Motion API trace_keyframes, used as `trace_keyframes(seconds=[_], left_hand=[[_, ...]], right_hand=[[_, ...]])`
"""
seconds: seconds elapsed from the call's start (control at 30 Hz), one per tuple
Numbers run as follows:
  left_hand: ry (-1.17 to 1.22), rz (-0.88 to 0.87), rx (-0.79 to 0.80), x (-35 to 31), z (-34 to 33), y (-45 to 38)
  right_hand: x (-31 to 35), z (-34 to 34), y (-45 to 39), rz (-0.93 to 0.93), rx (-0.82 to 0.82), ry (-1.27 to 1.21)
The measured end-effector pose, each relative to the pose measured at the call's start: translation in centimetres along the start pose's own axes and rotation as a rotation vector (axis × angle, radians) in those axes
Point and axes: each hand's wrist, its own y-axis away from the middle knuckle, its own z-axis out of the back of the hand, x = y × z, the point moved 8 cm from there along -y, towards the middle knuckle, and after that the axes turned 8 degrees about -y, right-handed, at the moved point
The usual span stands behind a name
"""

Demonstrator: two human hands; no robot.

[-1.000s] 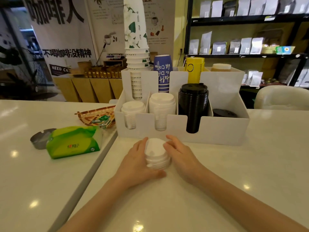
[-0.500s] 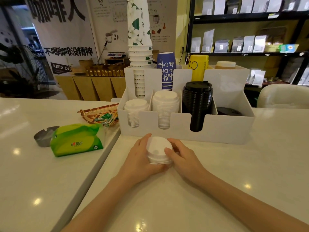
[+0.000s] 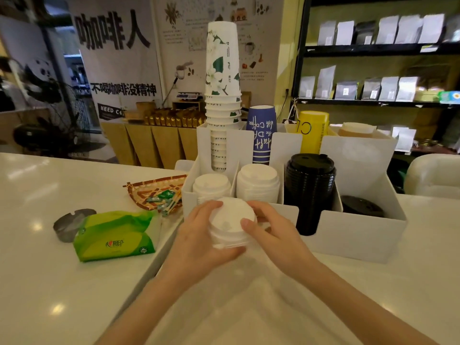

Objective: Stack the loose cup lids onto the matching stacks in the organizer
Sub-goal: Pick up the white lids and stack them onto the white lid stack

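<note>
Leftmost, at about nine o'clock on the white counter [image 3: 37,282], a grey ashtray [image 3: 67,224] sits half hidden behind a green tissue pack [image 3: 115,236], and a woven tray [image 3: 155,192] of small wrapped sachets lies just beyond, touching the organizer's left wall. Toward centre, the left hand [image 3: 199,242] curls partly closed around the near-left side of a short stack of white lids [image 3: 232,224], thumb beneath the lower edge and fingers up the side; how many lids it holds is hard to count. That stack is held between both hands, directly in front of the white organizer [image 3: 353,235], covering its front wall at twelve o'clock. The right hand [image 3: 276,235] grasps the stack's right side, thumb resting on the top lid. Behind, the organizer's front row holds a small white lid stack [image 3: 211,186], partly hidden by the held lids, then a wider white lid stack [image 3: 257,181], a tall black lid stack [image 3: 310,185], and a low black lid [image 3: 361,206] at two o'clock. Its back row holds floral paper cups [image 3: 222,95], blue cups [image 3: 261,133] and yellow cups [image 3: 313,131].
</note>
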Motion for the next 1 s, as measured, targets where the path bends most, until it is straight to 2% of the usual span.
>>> trace_keyframes(seconds=[0.2, 0.37, 0.7, 1.0], left_hand=[[-0.02, 0.003, -0.068, -0.1, 3.5, -5.2], [0.064, 0.066, -0.066, 1.8, 4.2, -9.9], [0.105, 0.167, 0.017, 6.5, 0.5, -12.2], [-0.04, 0.18, 0.139, 8.0, -0.3, -12.3]], right_hand=[[3.7, 0.4, -5.6, 0.093, -0.008, 0.075], [4.9, 0.3, -10.4, 0.144, 0.008, 0.174], [1.8, -1.5, -14.2, 0.062, 0.2, 0.598], [0.7, -2.1, -14.5, -0.012, 0.27, 0.77]])
